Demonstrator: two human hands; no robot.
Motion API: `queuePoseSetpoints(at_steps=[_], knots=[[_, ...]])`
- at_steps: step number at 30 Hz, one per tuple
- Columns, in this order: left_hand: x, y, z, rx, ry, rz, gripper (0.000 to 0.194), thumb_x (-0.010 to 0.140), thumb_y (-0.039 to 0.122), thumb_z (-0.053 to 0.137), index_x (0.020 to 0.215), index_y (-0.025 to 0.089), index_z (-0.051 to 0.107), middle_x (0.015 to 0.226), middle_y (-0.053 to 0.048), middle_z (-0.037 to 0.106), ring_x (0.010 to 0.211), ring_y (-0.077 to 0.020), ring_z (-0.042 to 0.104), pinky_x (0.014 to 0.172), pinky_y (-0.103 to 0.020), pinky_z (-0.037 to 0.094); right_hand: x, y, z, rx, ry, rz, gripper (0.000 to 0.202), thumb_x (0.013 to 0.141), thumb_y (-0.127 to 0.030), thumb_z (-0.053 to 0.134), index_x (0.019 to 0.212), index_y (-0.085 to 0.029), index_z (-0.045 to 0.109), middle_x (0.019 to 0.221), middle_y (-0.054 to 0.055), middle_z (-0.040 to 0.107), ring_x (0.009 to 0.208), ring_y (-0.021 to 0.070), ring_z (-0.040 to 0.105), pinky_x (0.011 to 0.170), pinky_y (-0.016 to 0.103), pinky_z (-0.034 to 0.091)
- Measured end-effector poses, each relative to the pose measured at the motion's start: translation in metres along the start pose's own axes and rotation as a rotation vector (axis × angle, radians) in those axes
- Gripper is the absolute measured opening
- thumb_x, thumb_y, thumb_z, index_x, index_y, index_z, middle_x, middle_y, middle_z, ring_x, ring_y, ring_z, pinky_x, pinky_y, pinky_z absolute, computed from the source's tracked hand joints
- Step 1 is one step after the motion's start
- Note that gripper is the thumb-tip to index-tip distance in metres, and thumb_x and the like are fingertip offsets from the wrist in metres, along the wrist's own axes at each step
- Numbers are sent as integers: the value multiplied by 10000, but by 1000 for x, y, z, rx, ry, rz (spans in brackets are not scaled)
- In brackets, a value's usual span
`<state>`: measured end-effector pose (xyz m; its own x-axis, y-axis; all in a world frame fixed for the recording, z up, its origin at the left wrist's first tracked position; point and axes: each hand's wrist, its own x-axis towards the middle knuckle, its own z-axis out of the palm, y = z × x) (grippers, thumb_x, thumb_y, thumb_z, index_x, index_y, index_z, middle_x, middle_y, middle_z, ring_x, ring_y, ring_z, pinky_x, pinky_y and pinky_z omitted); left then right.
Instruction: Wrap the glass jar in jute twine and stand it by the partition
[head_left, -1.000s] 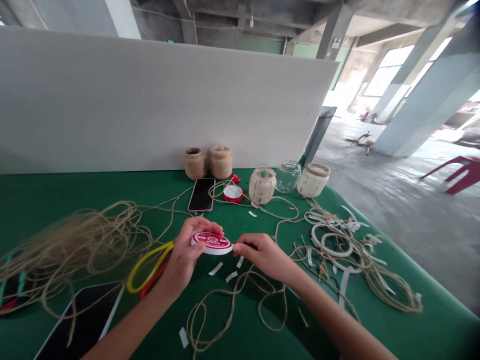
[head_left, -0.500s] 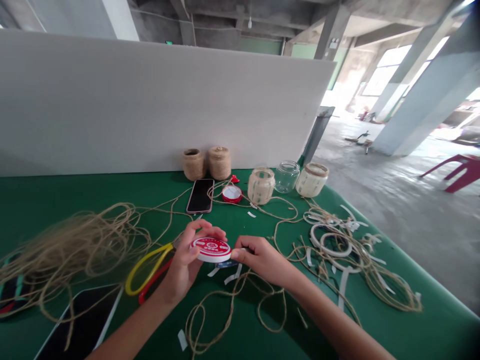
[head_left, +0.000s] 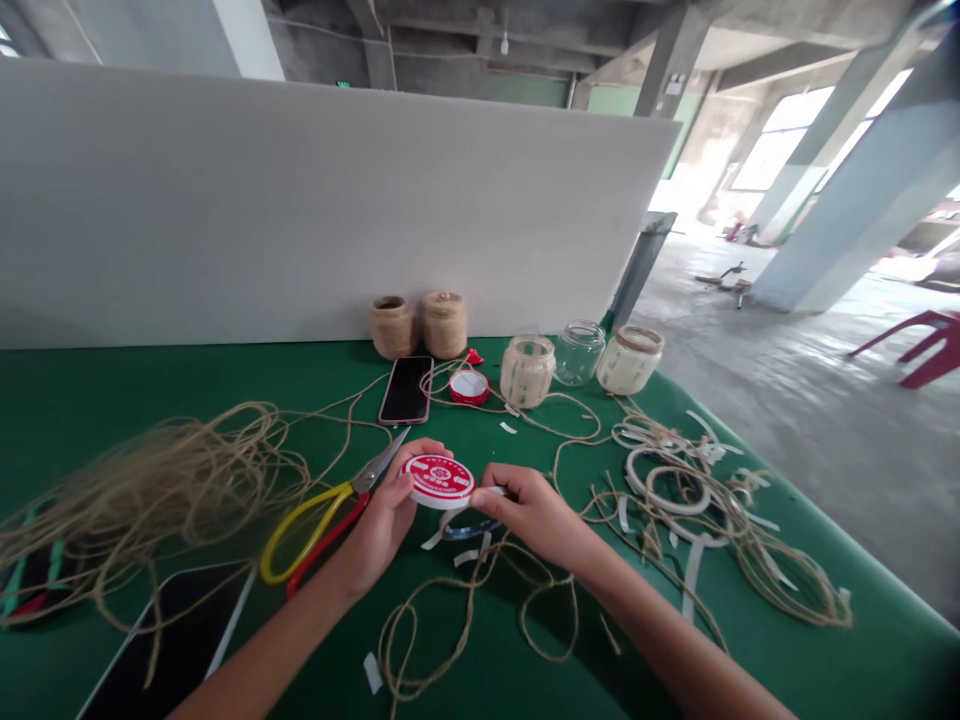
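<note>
Red-and-white disc [head_left: 439, 481] shifted rightward (left hand [head_left: 388, 515] holding it)

Red-and-white lid [head_left: 439, 478] is turning in left hand [head_left: 391, 510]; blue ring [head_left: 463, 533] is emerging underneath; scissors blades [head_left: 381, 464] are getting uncovered.

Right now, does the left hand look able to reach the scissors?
Probably yes: the scissors lie close beside the left hand, handles in plain view. That hand holds a red-and-white disc, though, so it would likely need to let go first.
</note>
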<state>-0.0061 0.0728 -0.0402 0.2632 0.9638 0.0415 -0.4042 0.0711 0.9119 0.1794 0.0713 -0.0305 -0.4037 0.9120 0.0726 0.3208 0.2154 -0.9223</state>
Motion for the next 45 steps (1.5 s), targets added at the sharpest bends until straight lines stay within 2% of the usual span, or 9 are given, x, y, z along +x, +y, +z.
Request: queuePoseSetpoints(at_steps=[3,7,11,14,21,26,36,40,45], knots=[[-1,-1,-2,50,29,23,359,838,380,473,1167,259,394,1167,-58,553,1010,-209,552,854,-318,412,-1,-1,1,-18,-15,9,316,813,-426,537,650,-161,481,595,-51,433,566,76,365,501,198,257],[-5,-4,-4,169,20,77,306,858,462,422,1084,258,403,1256,-92,503,1061,-225,537,901,-368,398,-1,1,4,-21,-20,11,292,824,-407,524,664,-166,481,613,-50,442,574,77,373,515,198,274],[-6,-6,-4,380,-45,154,620,720,401,650,1216,274,301,1343,-114,394,1151,-240,476,971,-382,360,0,2,5,-27,10,30,297,823,-403,525,656,-168,455,605,-57,414,570,73,359,508,195,269],[-5,-8,-4,473,29,188,768,678,278,699,1267,299,207,1289,-102,432,1112,-220,511,954,-382,383,0,1,5,-32,17,43,307,829,-406,517,649,-169,439,601,-58,408,566,71,356,501,193,264],[-4,-3,-1,487,140,258,719,654,249,688,1237,246,267,1203,-113,503,1026,-224,574,887,-377,449,-3,-5,8,27,35,-60,276,871,-386,463,695,-173,452,648,-45,428,602,76,374,548,198,307],[-5,1,1,484,183,356,699,633,212,701,1207,246,302,1180,-99,517,1018,-219,581,835,-336,489,-6,-3,17,117,61,-22,212,882,-382,444,791,-191,444,653,-44,464,584,81,401,534,199,329],[-5,2,-1,481,147,402,666,641,214,698,1193,241,326,1166,-94,536,1051,-224,569,823,-312,501,-6,-3,15,87,-89,39,98,910,-316,381,879,-232,339,668,-45,568,593,102,505,574,221,388],[-5,4,0,490,149,378,656,644,238,699,1185,229,328,1156,-103,542,1039,-228,574,827,-329,496,-6,-1,12,126,-119,62,148,892,-323,420,867,-235,305,693,-39,579,594,99,497,565,219,392],[-2,8,-4,482,100,314,645,668,279,685,1195,246,314,1163,-105,541,1008,-225,588,835,-344,485,-6,3,9,73,-146,77,185,872,-393,450,904,-214,415,681,-35,527,561,91,468,505,206,360]])
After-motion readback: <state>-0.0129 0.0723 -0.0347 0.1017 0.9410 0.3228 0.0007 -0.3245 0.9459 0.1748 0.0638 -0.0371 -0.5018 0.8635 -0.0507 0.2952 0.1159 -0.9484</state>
